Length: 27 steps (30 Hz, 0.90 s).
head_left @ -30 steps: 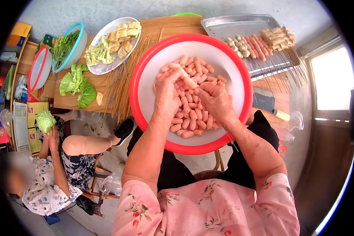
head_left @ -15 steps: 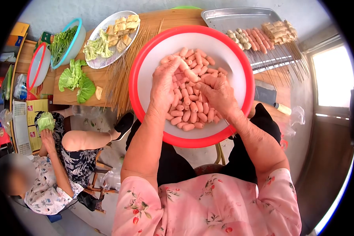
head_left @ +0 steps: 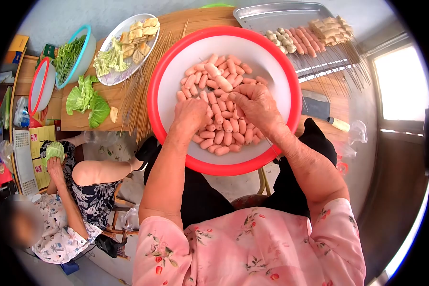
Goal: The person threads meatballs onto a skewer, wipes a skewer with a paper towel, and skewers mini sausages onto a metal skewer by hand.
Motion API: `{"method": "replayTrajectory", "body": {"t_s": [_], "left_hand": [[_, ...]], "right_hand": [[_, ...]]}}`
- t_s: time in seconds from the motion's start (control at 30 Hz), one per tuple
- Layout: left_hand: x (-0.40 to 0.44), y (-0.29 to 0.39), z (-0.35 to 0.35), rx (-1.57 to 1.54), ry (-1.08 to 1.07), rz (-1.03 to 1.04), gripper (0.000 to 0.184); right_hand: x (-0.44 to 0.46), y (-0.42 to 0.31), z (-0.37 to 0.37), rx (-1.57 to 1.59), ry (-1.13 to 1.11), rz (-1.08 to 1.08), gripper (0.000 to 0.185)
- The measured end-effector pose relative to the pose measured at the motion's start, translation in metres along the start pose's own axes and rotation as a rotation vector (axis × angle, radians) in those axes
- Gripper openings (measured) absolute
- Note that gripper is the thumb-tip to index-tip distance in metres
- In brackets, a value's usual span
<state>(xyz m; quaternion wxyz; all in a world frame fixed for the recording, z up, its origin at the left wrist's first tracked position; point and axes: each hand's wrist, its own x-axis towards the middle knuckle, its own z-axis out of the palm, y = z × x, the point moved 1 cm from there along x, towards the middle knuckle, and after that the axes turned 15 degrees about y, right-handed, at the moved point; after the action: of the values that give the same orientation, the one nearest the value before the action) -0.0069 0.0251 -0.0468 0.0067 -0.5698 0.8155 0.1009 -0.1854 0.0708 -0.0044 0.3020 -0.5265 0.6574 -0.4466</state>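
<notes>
A red-rimmed white basin (head_left: 153, 102) holds a pile of small pink sausages (head_left: 232, 125). My right hand (head_left: 256, 106) is closed on a thin bamboo skewer (head_left: 274, 149), whose lower end shows below my wrist. Two sausages (head_left: 218, 77) sit in line on the skewer, beyond my fingertips and above the pile. Down among the sausages on the left side of the basin is my left hand (head_left: 191, 115), its fingers curled in. What those fingers pinch, if anything, is hidden.
Bamboo skewers (head_left: 145, 90) lie left of the basin, near a plate (head_left: 110, 80) of cut food and cabbage leaves (head_left: 87, 100). Behind right is a metal tray (head_left: 252, 20) with filled skewers; a knife (head_left: 338, 125) lies below. A seated person (head_left: 64, 214) at left holds a cabbage.
My left hand has let go of the sausage on the skewer and dropped down-left into the pile. My right hand still holds the skewer. The view has shifted slightly.
</notes>
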Motion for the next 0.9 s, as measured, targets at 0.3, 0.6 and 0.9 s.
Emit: {"method": "replayTrajectory", "body": {"t_s": [0.3,0.6,0.9], "left_hand": [[-0.002,0.019,-0.032,-0.755,0.070,-0.344,0.014],[0.015,0.000,-0.029,-1.893,0.253,-0.737,0.015],[0.021,-0.014,-0.035,-2.155,0.336,-0.720,0.021]], "right_hand": [[-0.003,-0.007,-0.006,0.002,-0.008,0.051,0.018],[-0.010,-0.014,-0.012,0.044,0.054,-0.130,0.015],[-0.015,-0.020,-0.015,0.128,-0.061,-0.067,0.012]]}}
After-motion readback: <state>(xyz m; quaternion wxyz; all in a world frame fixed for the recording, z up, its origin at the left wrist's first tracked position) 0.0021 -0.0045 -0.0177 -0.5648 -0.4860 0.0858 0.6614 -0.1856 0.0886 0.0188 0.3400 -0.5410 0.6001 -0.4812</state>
